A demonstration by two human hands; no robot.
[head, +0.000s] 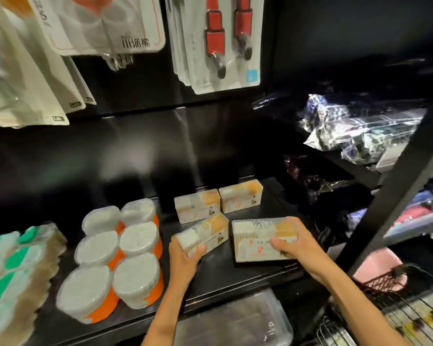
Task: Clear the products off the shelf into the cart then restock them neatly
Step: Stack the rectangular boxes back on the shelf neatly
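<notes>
both hands busy on the shelf (pixel 235 278). left hand (pixel 185 255) grips a tilted swab box (pixel 203 234) by its near end, thumb on top, far end angled up toward the back. right hand (pixel 294 245) grips a second box (pixel 263 239) lying flat, thumb across its top, fingers wrapped round the right edge. two more boxes (pixel 218 204) stand side by side just behind, touching each other. looks like restock, front row going in, though it could equally be a pickup; can't tell from this alone.

round tubs (pixel 115 255) sit in two columns to the left, near the left box but apart from it. cart (pixel 395 310) is at lower right, wire basket partly in view.

how to do it well, my read:
- level the left box first, it's skewed against the back pair
- stand both up like the back row, labels facing out
- line each one up with the box behind it, edges flush, no gap between the pair
- keep clear of the tubs while sliding left
- right box sits near the shelf lip, push it back before letting go
</notes>
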